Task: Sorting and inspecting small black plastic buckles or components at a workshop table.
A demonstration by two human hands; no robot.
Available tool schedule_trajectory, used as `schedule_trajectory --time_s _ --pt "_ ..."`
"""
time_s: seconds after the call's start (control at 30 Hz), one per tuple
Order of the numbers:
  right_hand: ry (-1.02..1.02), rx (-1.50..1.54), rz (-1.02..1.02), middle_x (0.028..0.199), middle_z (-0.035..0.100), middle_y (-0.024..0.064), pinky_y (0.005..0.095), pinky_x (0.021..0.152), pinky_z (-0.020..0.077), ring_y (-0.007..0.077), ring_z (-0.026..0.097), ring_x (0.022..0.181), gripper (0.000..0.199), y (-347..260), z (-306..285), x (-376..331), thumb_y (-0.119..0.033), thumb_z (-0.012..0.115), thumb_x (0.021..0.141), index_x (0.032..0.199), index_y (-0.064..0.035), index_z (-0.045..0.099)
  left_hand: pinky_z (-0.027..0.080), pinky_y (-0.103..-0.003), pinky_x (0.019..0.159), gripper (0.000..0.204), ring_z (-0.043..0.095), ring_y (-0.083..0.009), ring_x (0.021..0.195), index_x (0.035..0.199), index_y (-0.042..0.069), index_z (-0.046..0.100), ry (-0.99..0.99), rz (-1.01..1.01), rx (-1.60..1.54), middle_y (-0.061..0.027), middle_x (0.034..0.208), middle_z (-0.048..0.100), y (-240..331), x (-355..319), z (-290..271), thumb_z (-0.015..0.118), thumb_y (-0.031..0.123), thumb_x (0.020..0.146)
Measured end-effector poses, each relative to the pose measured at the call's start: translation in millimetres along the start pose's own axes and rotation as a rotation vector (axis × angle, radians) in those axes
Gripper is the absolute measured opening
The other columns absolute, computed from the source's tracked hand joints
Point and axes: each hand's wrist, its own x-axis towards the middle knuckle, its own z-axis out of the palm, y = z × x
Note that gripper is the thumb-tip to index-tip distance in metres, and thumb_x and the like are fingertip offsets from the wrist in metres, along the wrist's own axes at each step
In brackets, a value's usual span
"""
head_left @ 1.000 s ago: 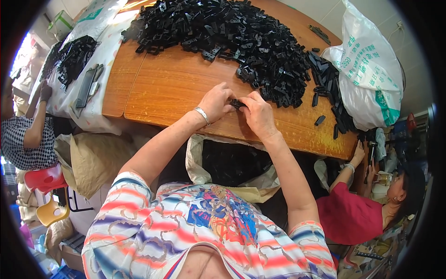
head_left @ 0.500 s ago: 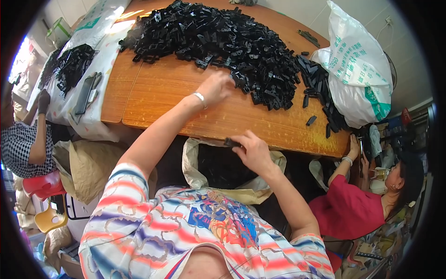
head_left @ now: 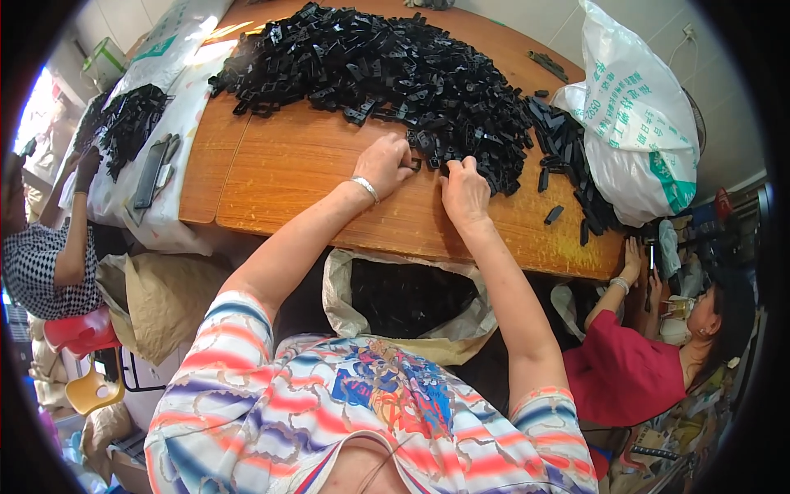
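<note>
Back from the near edge of the table (head_left: 304, 185), the right hand (head_left: 467, 196) is reaching the black plastic pile (head_left: 387, 74), grip unclear; the left hand (head_left: 385, 167) is pinching one part (head_left: 415, 165) beside it, apparently restarting.

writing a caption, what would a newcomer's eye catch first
First, the large heap of small, glossy black parts on the brown wooden table. Then the bulging white plastic sack right of the heap. Last, the bare left hand and bare right hand at the heap's near edge.
</note>
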Motion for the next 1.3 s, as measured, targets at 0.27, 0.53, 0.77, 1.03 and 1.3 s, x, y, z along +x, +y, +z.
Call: schedule_trajectory --time_s 0.27,0.53,0.77,1.03,1.3 --pt "0.022 0.157 -0.077 0.091 0.061 0.0151 0.0420 0.068 0.0555 0.0339 0.066 0.078 0.025 6 4 1 -0.005 0.072 0.081 0.103 -0.0009 0.059 0.050 -0.041 0.083 0.022 0.058 -0.0320 0.096 0.084 0.005 0.060 -0.056 0.101 -0.049 -0.0109 0.093 0.058 7 -25 -10 0.078 0.010 0.072" --pt "-0.085 0.566 0.075 0.086 0.066 0.0115 0.0356 0.065 0.0538 0.0250 0.067 0.071 0.025 -2 -17 -37 -0.003 0.071 0.081 0.105 -0.0009 0.064 0.049 -0.038 0.085 0.025 0.056 -0.0293 0.098 0.096 0.006 0.067 -0.012 0.050 0.028 -0.0096 0.097 0.058 -1 -40 -17 0.078 0.012 0.075" --pt "-0.005 0.210 -0.063 0.094 0.066 0.0129 0.0419 0.072 0.0528 0.0329 0.067 0.080 0.021 -15 -29 -27 -0.005 0.075 0.077 0.095 -0.0039 0.067 0.050 -0.040 0.085 0.021 0.056 -0.0298 0.099 0.092 0.007 0.068 -0.072 0.007 0.005 -0.0094 0.096 0.059 0 -38 -17 0.077 0.016 0.075" --pt "0.065 0.426 -0.223 0.092 0.063 0.0088 0.0367 0.065 0.0522 0.0272 0.065 0.073 0.025 -26 0 -12 0.003 0.075 0.074 0.096 -0.0055 0.068 0.049 -0.040 0.085 0.024 0.056 -0.0304 0.098 0.090 0.006 0.068 -0.073 0.014 0.015 -0.0094 0.095 0.060 -4 -37 -12 0.079 0.018 0.073" --pt "0.067 0.438 -0.288 0.093 0.064 0.0090 0.0331 0.063 0.0524 0.0247 0.066 0.069 0.030 -26 -2 -20 0.007 0.074 0.073 0.100 -0.0040 0.069 0.049 -0.039 0.085 0.022 0.057 -0.0292 0.098 0.089 0.007 0.069 -0.136 0.000 -0.010 -0.0078 0.095 0.062 -5 -36 -17 0.079 0.019 0.073"
